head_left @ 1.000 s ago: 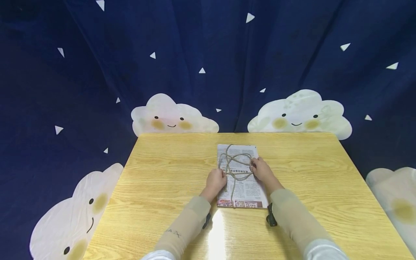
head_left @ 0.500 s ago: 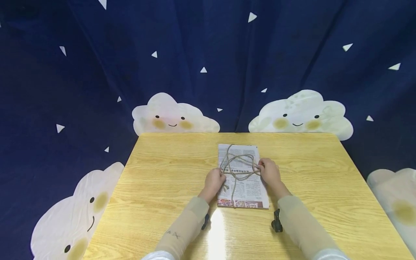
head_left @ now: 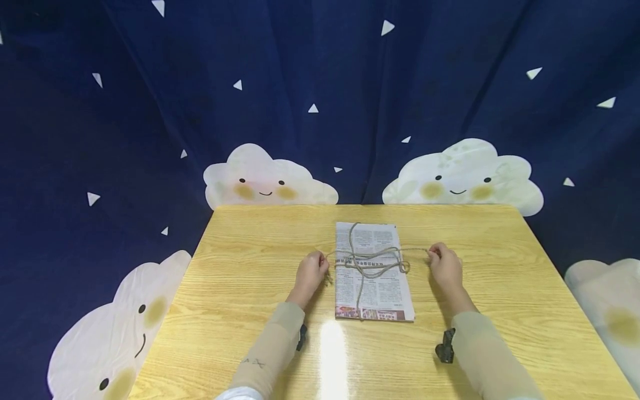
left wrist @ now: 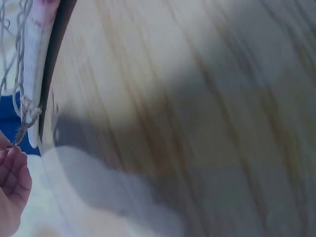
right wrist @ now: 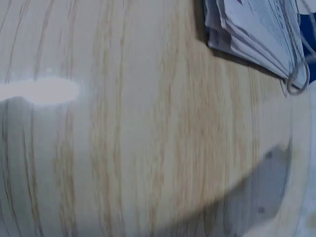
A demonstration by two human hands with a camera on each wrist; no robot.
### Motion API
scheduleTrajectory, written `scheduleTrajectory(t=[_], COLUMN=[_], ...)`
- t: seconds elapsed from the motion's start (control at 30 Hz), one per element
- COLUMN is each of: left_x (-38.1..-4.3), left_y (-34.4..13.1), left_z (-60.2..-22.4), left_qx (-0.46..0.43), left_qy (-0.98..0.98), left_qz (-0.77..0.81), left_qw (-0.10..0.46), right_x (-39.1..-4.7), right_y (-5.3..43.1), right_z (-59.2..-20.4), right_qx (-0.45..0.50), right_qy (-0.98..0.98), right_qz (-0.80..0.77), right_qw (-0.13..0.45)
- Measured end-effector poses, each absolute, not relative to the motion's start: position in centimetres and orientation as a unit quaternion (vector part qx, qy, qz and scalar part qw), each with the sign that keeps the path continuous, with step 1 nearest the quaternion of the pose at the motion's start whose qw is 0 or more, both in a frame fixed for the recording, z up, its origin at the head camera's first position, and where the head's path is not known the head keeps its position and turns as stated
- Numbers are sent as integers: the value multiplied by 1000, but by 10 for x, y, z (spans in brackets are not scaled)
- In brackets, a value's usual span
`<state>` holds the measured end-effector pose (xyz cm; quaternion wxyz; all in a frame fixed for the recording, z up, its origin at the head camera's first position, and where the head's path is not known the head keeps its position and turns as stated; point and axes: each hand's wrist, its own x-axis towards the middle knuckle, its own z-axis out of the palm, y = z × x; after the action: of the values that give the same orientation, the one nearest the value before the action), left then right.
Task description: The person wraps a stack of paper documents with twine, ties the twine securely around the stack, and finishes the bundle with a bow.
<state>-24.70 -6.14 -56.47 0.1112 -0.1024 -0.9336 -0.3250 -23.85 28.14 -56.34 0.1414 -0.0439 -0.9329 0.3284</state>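
A stack of folded newspapers (head_left: 382,294) lies on the table, with thin brown rope (head_left: 361,286) crossed over it lengthwise and widthwise. My left hand (head_left: 311,272) is just left of the stack and pinches one rope end. In the left wrist view, that hand (left wrist: 12,185) holds the rope by a frayed, knotted tip (left wrist: 25,116). Off to the right of the stack, my right hand (head_left: 445,269) pinches the other rope end, drawn out in a line. Loose loops lie over the middle of the papers. The right wrist view shows the layered newspaper edges (right wrist: 247,47) but no hand.
The wooden table (head_left: 260,239) extends around the stack. Behind it hangs a dark blue curtain (head_left: 310,50) printed with clouds and triangles. A black wrist device (head_left: 445,345) sits by the right sleeve.
Both hands have moved apart, left hand leftward and right hand rightward, beyond the stack's sides. The rope between them has been drawn out, and its loops have flattened. The stack stays in place.
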Motion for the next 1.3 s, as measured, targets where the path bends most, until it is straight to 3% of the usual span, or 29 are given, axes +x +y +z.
scheduleTrajectory(t=[0.67, 0.93, 1.3], left_x=[-258, -255, -251], left_y=[-117, -138, -156], left_z=[-558, -563, -573], left_qx=[-28, 29, 108], left_qy=[-912, -905, -896], left_qz=[-364, -381, -377], left_qw=[189, 186, 208], right_x=[-225, -221, -209], right_y=[319, 331, 340], right_z=[-552, -557, -569], right_qx=[-59, -78, -76], right_qy=[-932, -930, -938], right_qz=[320, 313, 318], right_qw=[158, 173, 114])
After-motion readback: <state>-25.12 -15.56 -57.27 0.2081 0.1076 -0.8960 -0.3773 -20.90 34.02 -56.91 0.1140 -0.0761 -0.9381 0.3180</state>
